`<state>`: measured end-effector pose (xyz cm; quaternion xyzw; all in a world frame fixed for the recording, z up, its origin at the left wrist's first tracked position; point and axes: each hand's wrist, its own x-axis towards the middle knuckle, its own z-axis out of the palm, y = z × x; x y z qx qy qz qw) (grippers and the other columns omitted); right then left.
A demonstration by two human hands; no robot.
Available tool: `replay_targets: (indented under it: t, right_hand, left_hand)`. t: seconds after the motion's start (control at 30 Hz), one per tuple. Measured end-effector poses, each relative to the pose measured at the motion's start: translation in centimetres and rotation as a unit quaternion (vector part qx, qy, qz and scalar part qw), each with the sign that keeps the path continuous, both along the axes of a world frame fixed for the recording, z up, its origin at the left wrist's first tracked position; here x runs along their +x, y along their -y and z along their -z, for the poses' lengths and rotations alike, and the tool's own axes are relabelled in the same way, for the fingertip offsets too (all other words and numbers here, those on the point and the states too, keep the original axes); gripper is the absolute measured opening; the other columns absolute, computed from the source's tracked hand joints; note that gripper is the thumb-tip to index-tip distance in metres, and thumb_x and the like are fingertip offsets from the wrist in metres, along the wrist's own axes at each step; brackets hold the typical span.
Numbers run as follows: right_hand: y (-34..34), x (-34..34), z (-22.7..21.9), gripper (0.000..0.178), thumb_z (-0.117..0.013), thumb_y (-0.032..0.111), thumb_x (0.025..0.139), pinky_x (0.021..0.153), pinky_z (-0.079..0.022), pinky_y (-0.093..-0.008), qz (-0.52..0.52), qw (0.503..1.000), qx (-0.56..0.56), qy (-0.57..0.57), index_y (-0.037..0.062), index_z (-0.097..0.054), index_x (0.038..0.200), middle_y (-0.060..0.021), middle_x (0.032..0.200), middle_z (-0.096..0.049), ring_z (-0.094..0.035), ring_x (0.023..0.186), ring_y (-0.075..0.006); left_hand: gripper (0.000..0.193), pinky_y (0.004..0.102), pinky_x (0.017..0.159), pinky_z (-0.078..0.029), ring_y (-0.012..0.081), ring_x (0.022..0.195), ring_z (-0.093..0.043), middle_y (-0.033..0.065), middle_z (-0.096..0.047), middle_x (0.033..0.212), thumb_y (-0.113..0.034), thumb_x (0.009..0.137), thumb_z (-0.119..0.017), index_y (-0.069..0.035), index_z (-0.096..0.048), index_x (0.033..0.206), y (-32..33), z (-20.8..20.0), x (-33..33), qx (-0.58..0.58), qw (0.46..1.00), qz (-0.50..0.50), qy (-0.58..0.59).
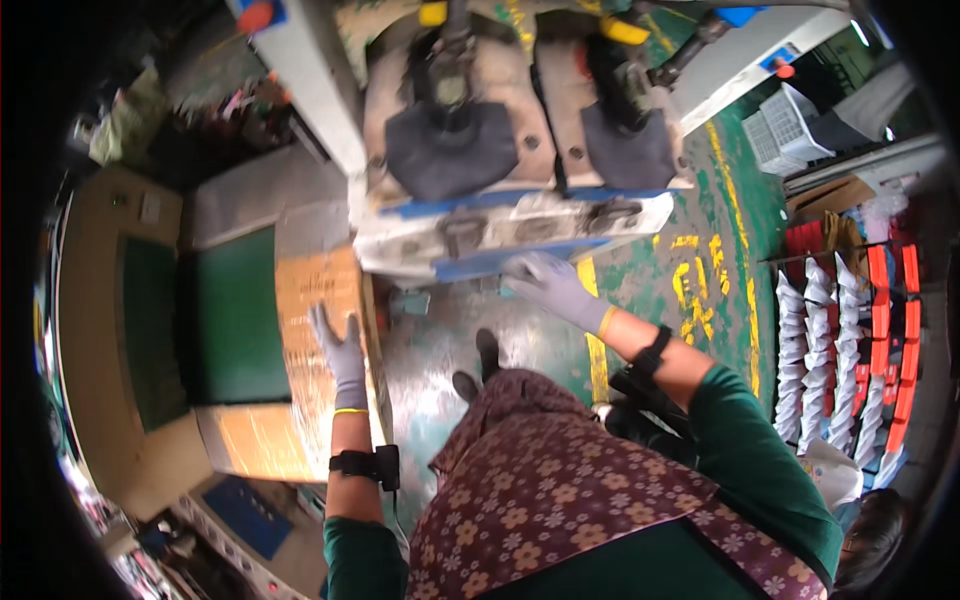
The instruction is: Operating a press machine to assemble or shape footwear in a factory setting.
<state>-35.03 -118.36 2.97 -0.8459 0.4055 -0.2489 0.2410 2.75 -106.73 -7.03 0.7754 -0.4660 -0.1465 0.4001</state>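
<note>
My left hand [340,352], in a grey glove, hovers at or just above the cardboard-covered edge [315,300] of the work table. Its fingers are spread and nothing is in them. In a matching glove, my right hand [553,287] reaches to the front of a machine [530,235], just below its blue and white front edge. Those fingers are stretched out, somewhat blurred, and appear to hold nothing. Whether they touch the machine I cannot tell. On the machine sit two beige padded stations, each with a dark grey flap [452,150].
A green belt [235,315] runs into a beige housing [100,340] on the left. White uprights [315,80] flank the machine. At right are a rack with white wrapped pieces and orange strips [878,310], white crates [790,130], and a person's dark hair [872,535].
</note>
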Motion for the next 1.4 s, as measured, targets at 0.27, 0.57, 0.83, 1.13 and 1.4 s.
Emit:
replay_targets:
  t: [0.27,0.57,0.83,1.13,1.4]
  right_hand:
    - [-15.9,-12.6,10.6,0.039,-0.057,0.044,0.090,0.084,-0.050,-0.0454,0.089,0.859,0.402,-0.305,0.0097,-0.068,0.104,-0.0172,0.098,-0.069,-0.065,0.097,-0.0370]
    - [-24.1,-21.4,18.5,0.025,-0.059,0.014,0.085,0.077,-0.055,-0.0370,-0.116,0.842,0.228,-0.475,0.0149,-0.068,0.109,-0.0102,0.099,-0.066,-0.064,0.097,-0.0300]
    - [-18.9,-11.1,12.8,0.040,-0.050,0.039,0.089,0.088,-0.049,-0.0493,0.048,0.842,0.399,-0.360,0.0069,-0.070,0.103,-0.0180,0.099,-0.070,-0.065,0.098,-0.0380]
    - [-5.8,-9.6,2.1,0.036,-0.060,0.042,0.090,0.088,-0.050,-0.0466,0.332,0.925,0.178,-0.059,0.0111,-0.066,0.109,-0.0186,0.101,-0.069,-0.065,0.100,-0.0367]
    - [19.4,-11.2,-2.0,0.102,-0.079,0.046,0.075,0.114,-0.031,-0.0405,0.425,0.887,-0.061,0.171,-0.0051,-0.028,0.148,-0.0270,0.148,-0.038,-0.037,0.138,-0.0380]
  left_hand:
    - [0.084,0.0539,0.115,-0.020,0.0417,0.140,-0.027,0.0232,-0.033,0.150,-0.070,0.085,-0.053,-0.008,-0.043,0.141,-28.2,14.2,13.2,0.405,0.889,-0.193,-0.092]
    - [0.113,0.0508,0.120,-0.007,0.0427,0.149,0.002,0.0256,-0.001,0.161,-0.076,0.080,-0.057,-0.004,-0.013,0.155,-25.1,13.9,9.9,0.462,0.874,-0.115,-0.101]
    - [0.100,0.0476,0.117,-0.013,0.0334,0.145,-0.003,0.0243,-0.003,0.159,-0.050,0.082,-0.074,0.003,-0.023,0.150,-27.1,15.0,11.3,0.358,0.886,-0.127,-0.264]
    - [0.035,0.0330,0.097,-0.041,0.0195,0.110,-0.054,0.0073,-0.064,0.116,-0.023,0.095,-0.060,-0.002,-0.060,0.123,-26.5,10.6,11.5,0.238,0.889,-0.139,-0.365]
    - [0.035,0.0325,0.099,-0.045,0.0217,0.110,-0.056,0.0144,-0.058,0.127,-0.004,0.097,-0.054,0.004,-0.053,0.131,-25.1,10.4,-0.3,0.079,0.882,-0.227,-0.406]
